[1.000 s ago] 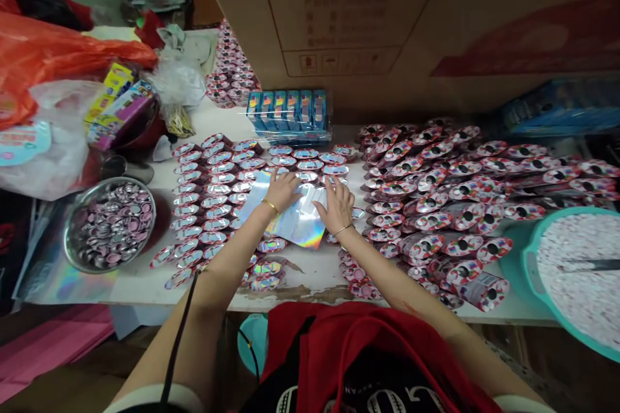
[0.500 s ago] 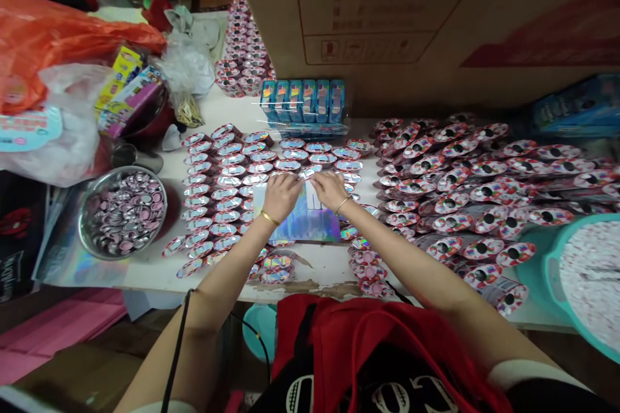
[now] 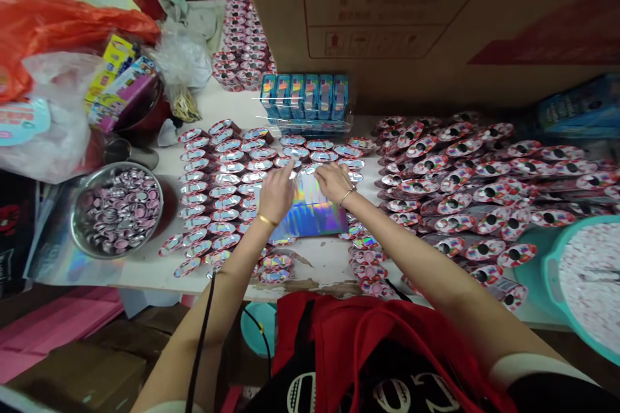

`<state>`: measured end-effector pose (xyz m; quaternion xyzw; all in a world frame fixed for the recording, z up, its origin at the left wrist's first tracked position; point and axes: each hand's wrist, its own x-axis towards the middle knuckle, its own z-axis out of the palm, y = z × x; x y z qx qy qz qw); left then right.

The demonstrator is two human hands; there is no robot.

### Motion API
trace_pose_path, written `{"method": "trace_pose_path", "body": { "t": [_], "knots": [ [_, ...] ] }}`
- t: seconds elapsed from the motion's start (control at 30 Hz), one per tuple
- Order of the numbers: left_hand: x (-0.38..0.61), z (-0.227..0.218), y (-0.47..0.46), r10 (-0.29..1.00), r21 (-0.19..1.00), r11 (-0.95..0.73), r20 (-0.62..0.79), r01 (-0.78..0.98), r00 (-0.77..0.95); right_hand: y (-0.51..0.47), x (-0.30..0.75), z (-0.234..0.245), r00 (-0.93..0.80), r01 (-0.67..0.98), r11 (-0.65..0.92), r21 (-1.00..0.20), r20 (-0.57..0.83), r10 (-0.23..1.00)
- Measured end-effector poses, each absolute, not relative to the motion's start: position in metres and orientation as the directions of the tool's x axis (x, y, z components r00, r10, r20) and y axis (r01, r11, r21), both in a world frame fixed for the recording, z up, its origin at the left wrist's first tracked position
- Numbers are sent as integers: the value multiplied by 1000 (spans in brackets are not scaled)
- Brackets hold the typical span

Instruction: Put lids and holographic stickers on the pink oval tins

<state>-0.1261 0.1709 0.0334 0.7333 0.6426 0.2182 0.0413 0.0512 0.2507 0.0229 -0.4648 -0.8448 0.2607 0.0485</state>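
My left hand (image 3: 278, 193) lies over the left side of a shiny holographic sheet (image 3: 310, 222), fingers stretched forward towards the oval tops. My right hand (image 3: 334, 182) is bent with its fingers curled and close together at the sheet's upper right; whatever they grip is hidden. Between the hands, a silver oval top (image 3: 309, 168) is partly covered by the fingers. Pale strips show on the sheet near my right hand. Rows of small oval boxes (image 3: 225, 190) with silver tops stand to the left, and more stand just beyond my fingers.
Many oval boxes with dark round centres (image 3: 450, 184) fill the right side. A metal bowl (image 3: 77, 232) of small pink and silver round pieces stands left; a teal tub (image 3: 552, 277) is at right. Blue packs (image 3: 304, 100) and a large carton (image 3: 378, 6) stand behind.
The hands have moved apart slightly: the left drew back a little from the oval top, its fingers straighter, while the right shifted slightly right. The sheet between them shows more.
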Motion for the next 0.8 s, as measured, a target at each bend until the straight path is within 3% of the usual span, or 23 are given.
{"method": "trace_pose_path", "body": {
  "t": [0.13,0.23,0.37,0.47,0.53,0.6,0.67,0.73,0.8],
  "knots": [
    [-122,20,191,978,154,-208,66,966,200,251,47,27,-566,762,429,-485,-178,805],
    [-121,15,178,974,174,-226,59,959,219,255,46,22,-563,768,423,-481,-193,804],
    [-117,29,140,962,388,-249,209,888,178,260,44,14,-540,789,417,-451,-186,821],
    [-101,54,107,915,661,-127,366,739,-171,254,53,20,-538,759,442,-478,-79,839],
    [-82,71,88,859,825,-69,335,561,-387,239,69,31,-508,684,423,-595,28,861],
    [-58,82,72,853,923,-32,225,383,-471,212,93,44,-418,567,298,-768,43,908],
    [-30,86,58,875,970,9,109,241,-471,175,123,56,-319,426,63,-902,-85,944],
    [-2,82,45,894,988,45,25,146,-448,133,154,64,-280,298,-183,-937,-269,922],
    [24,72,33,906,994,72,-28,87,-422,94,182,67,-295,213,-309,-927,-362,884]
  ]
}}
